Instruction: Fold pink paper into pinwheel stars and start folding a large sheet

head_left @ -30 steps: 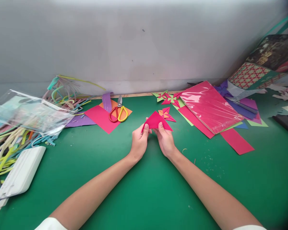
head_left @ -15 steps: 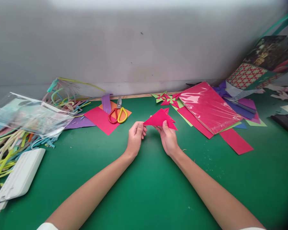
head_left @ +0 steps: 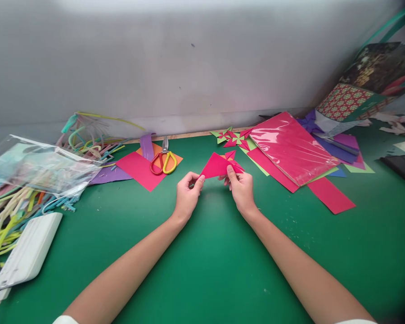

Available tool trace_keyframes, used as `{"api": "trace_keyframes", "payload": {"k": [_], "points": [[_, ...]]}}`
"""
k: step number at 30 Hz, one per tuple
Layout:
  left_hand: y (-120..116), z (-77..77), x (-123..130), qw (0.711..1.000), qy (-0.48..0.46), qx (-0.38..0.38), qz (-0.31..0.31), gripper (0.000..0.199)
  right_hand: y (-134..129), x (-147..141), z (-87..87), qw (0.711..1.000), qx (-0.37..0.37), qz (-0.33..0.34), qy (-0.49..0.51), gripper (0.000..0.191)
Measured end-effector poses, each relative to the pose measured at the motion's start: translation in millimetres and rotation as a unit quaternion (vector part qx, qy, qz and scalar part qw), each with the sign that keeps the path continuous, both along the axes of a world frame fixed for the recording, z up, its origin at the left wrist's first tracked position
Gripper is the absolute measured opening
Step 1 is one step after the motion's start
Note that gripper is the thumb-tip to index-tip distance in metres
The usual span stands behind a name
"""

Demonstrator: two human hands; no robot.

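Folded pink paper (head_left: 213,166): was held over the green bench (head_left: 202,261).
Left hand (head_left: 188,192): pinched its left corner between thumb and fingers.
Right hand (head_left: 242,188): pinched its right side likewise.
Scissors (head_left: 164,153): lay partly on an orange sheet (head_left: 179,158).

I'm facing a grey wall (head_left: 128,67) at twelve o'clock, pale light (head_left: 155,5) washing its top, dark specks (head_left: 193,45) dotting it; a green tabletop (head_left: 209,265) sweeps down to six, wooden strip (head_left: 189,135) along its far edge.

A craft spot — scissors (head_left: 165,146), coloured sheets (head_left: 135,169), folded stars (head_left: 236,140) on a green table (head_left: 216,261). Home or workshop is unclear.
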State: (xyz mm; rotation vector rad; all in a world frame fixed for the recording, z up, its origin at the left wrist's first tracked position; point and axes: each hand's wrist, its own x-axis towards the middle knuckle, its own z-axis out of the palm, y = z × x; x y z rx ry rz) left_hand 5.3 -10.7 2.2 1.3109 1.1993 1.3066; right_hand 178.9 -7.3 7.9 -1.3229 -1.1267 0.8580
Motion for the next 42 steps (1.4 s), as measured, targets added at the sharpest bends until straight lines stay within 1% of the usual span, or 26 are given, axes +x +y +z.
{"api": "trace_keyframes", "payload": {"k": [3, 10, 14, 18, 22, 24, 27, 29, 31, 32, 35, 37, 38, 40, 42], "points": [[0, -0.7, 0, 1.000, -0.012, -0.002, 0.007, 0.035, -2, -3, 1.6, 1.000, -0.005, 0.010, 0.018, 0.059], [1, -1.9, 0, 0.999, -0.048, -0.012, 0.010, 0.038, -1, -3, -1.3, 0.999, -0.003, -0.008, 0.035, 0.059], [1, -1.1, -1, 0.999, -0.042, -0.011, 0.014, 0.037, 1, 0, -1.4, 1.000, 0.015, 0.001, 0.007, 0.058], [-1, 3.4, 0, 0.999, -0.039, -0.005, -0.025, 0.035, -1, 0, 2.9, 1.000, 0.012, 0.026, 0.004, 0.059], [-4, 6.1, 1, 0.998, -0.025, -0.017, -0.059, 0.032, -8, -6, 6.3, 0.996, 0.026, 0.080, -0.015, 0.068], [-4, 5.4, 1, 0.998, -0.022, -0.019, -0.054, 0.033, -11, -9, 7.2, 0.995, 0.025, 0.087, -0.034, 0.064], [-2, 3.2, 0, 0.999, -0.029, -0.022, -0.022, 0.034, -12, -8, 8.7, 0.996, 0.021, 0.069, -0.044, 0.048], [0, 2.0, -1, 0.999, -0.047, -0.021, -0.001, 0.035, -10, -7, 8.8, 0.998, 0.037, 0.054, -0.022, 0.047], [1, 1.4, -1, 0.998, -0.061, -0.019, 0.005, 0.036, -6, -6, 7.2, 0.997, 0.044, 0.064, 0.023, 0.050], [1, 1.3, -1, 0.998, -0.065, -0.017, 0.003, 0.036, -4, -5, 5.8, 0.995, 0.037, 0.076, 0.057, 0.051], [2, 1.5, -1, 0.997, -0.073, -0.014, -0.005, 0.035, 2, -6, 1.3, 0.977, -0.014, 0.109, 0.184, 0.057], [2, 1.9, -1, 0.997, -0.082, -0.010, -0.006, 0.034, 4, -7, -0.5, 0.962, -0.026, 0.105, 0.251, 0.063], [2, 2.2, -1, 0.996, -0.085, -0.008, -0.007, 0.033, 4, -7, -0.9, 0.957, -0.025, 0.100, 0.272, 0.062], [1, 2.9, -1, 0.996, -0.084, -0.006, -0.016, 0.032, 4, -7, -1.2, 0.950, -0.028, 0.102, 0.294, 0.050], [0, 3.7, -1, 0.997, -0.069, -0.007, -0.036, 0.031, 3, -8, -2.0, 0.949, -0.043, 0.119, 0.287, 0.036]]}}
